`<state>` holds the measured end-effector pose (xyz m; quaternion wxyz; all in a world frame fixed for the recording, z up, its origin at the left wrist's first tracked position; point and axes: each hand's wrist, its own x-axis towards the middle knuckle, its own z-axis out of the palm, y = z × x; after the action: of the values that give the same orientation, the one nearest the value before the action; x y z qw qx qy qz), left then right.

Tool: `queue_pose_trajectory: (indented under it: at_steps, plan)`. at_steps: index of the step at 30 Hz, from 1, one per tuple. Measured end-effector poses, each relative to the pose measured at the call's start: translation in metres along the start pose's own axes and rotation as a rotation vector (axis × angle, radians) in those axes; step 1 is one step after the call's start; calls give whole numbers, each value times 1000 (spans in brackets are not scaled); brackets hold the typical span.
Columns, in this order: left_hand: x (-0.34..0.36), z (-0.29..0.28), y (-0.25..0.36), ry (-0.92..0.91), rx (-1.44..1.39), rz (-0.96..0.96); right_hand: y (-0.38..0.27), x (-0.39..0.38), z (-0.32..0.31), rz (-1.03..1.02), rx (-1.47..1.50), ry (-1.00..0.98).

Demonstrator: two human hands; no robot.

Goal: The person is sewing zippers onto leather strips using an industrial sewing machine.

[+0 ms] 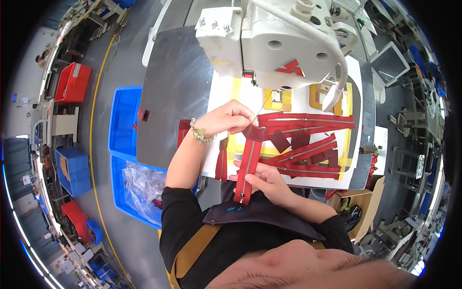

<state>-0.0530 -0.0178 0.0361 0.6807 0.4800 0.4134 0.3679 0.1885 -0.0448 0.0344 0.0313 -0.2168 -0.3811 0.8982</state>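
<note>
My left hand (230, 118), with a beaded bracelet, is pinched just over the maroon patch (255, 133) at the top of an upright red zipper (250, 156); a thin thread runs up from its fingertips toward the white sewing machine (288, 43). My right hand (269, 183) grips that zipper lower down, thumb across the tape, the metal pull hanging below. More red zippers (308, 171) lie beside it on the white board (216, 86) with loose maroon patches (280, 141). Yellow-framed templates (278, 100) lie under the machine head.
A dark metal tabletop (171, 72) extends left. Blue bins (125, 115), one holding clear plastic bags, stand at its left edge. An open cardboard box (363, 214) sits low at right. Red crates (72, 82) and other workstations line the aisle, with a person at far left (41, 60).
</note>
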Motion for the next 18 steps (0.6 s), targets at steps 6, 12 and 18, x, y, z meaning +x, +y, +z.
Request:
queue_pose_trajectory:
  at_steps: [6, 12, 18]
  plan:
    - [0, 2, -2, 51, -5, 13, 3, 4, -11, 7, -50, -5]
    - [-1, 2, 2, 79, 0, -4, 5, 6, -15, -12, -71, 2]
    - [4, 5, -1, 131, 242, 63, -2, 6, -17, 30, -50, 0]
